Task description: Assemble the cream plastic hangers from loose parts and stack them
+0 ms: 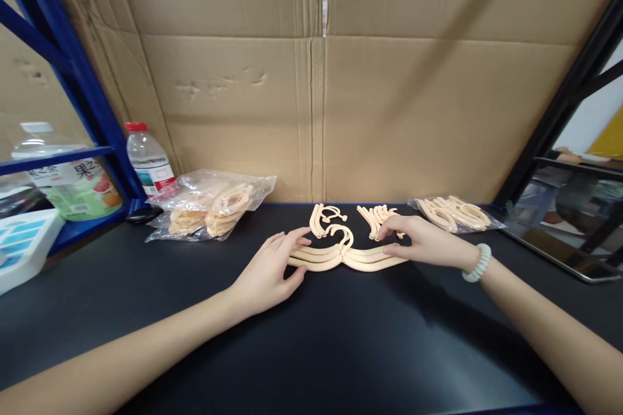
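Note:
A small stack of cream plastic folding clothes hangers (pixel 370 261) lies on the black tabletop in front of me, their curved hooks (pixel 346 237) pointing away. My left hand (pixel 272 270) is closed about the stack's left end, thumb on the near side and fingers on the far side. At the right end, my right hand (pixel 421 243) curls over the arms with thumb and fingers, partly hiding that tip. Just behind lie loose cream hanger arms (pixel 317 220) with a hook piece, and a second group of loose pieces (pixel 374 220) near my right fingertips.
Clear bags of cream hanger parts lie at back left (pixel 214 207) and back right (pixel 452 213). A red-capped bottle (pixel 148 159), a larger bottle (pixel 78 188) and a white tray (pixel 48 233) stand left. Cardboard (pixel 311 97) walls the back; a metal-edged rack (pixel 574 259) stands right.

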The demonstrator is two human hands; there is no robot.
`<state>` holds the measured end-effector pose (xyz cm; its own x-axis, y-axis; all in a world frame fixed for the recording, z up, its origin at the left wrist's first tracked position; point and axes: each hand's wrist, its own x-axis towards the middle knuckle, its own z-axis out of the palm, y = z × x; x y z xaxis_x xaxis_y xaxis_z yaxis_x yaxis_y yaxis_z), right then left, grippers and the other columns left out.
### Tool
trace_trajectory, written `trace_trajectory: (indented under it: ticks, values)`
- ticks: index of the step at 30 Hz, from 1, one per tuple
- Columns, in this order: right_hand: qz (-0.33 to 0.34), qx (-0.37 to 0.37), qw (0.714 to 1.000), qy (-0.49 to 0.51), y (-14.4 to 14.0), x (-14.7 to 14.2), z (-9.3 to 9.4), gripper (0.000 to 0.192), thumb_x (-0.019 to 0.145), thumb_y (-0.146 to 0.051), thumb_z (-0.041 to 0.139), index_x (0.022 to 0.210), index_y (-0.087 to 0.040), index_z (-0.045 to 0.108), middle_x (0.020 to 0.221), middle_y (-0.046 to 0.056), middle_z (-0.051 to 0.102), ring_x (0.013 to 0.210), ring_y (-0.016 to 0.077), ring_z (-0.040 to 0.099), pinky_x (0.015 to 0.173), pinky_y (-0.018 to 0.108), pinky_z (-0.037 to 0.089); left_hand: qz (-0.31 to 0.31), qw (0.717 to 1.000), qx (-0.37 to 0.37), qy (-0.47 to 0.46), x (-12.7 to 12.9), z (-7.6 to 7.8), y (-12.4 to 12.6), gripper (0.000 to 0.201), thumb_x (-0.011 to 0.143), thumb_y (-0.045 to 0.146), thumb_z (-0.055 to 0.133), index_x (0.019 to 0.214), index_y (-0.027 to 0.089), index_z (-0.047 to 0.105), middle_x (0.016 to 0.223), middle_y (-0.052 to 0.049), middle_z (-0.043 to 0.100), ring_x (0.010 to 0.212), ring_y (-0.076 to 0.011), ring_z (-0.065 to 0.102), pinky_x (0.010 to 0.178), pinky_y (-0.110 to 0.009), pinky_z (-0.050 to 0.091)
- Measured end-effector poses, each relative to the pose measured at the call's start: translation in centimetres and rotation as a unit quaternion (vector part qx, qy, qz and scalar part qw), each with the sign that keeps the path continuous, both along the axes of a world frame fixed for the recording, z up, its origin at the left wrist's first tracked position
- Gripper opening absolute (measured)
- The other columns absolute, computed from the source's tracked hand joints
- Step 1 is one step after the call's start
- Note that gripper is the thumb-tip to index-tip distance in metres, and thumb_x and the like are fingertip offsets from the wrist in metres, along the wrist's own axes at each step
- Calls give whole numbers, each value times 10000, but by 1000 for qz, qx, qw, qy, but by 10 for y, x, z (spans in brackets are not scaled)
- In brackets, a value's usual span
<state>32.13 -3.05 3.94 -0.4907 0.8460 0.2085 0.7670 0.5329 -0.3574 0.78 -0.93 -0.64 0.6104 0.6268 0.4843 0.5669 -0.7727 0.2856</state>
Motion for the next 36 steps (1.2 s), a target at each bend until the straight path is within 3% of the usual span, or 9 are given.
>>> trace_trajectory:
  ticks: [6, 9, 17, 24, 30, 36]
  values:
    - [-47, 65, 995, 50, 10, -5, -10, 153, 847, -306, 543, 888, -183, 625, 897, 56, 681, 839, 195, 626, 744, 315, 471, 13, 1000, -7, -22, -4, 4, 8, 473, 822, 173, 491, 1282, 206, 382, 1162, -84, 635, 1099, -240, 584, 973, -447, 440]
    - [-79, 74, 994, 27, 22, -14, -11, 140, 842, -266, 543, 912, -174, 622, 914, 58, 693, 863, 197, 633, 785, 325, 469, 22, 999, -27, -29, -2, 10, 20, 395, 806, 169, 499, 1198, 187, 456, 1145, -93, 641, 1093, -237, 595, 947, -419, 468]
    - [-95, -3, 993, -74, 85, -46, 2, 162, 835, -240, 607, 948, -139, 664, 894, 87, 707, 844, 224, 648, 811, 344, 484, 110, 987, -112, 21, 32, 20, 81, 343, 792, 195, 628, 1117, 112, 556, 1113, -136, 651, 1032, -250, 622, 902, -366, 496]
    - [-148, -91, 978, -117, 123, -70, -6, 292, 921, -329, 545, 1170, -179, 564, 1203, 78, 570, 1002, 209, 594, 836, 397, 519, 180, 965, -174, 76, 56, 17, 125, 305, 915, 312, 558, 1175, 152, 552, 1164, -90, 582, 972, -215, 606, 815, -418, 526]
    - [-192, -109, 974, -54, 131, -75, -18, 293, 912, -322, 559, 1166, -175, 569, 1201, 81, 573, 1005, 213, 595, 835, 391, 517, 200, 962, -168, 82, 53, 18, 132, 317, 911, 306, 563, 1189, 154, 544, 1183, -95, 574, 994, -224, 600, 829, -425, 521]
    - [-210, -87, 969, 95, 124, -64, -13, 284, 919, -326, 547, 1162, -178, 571, 1196, 73, 577, 990, 207, 598, 829, 395, 520, 192, 965, -172, 52, 45, 20, 127, 321, 910, 304, 565, 1192, 152, 542, 1185, -96, 573, 998, -226, 599, 832, -428, 520]
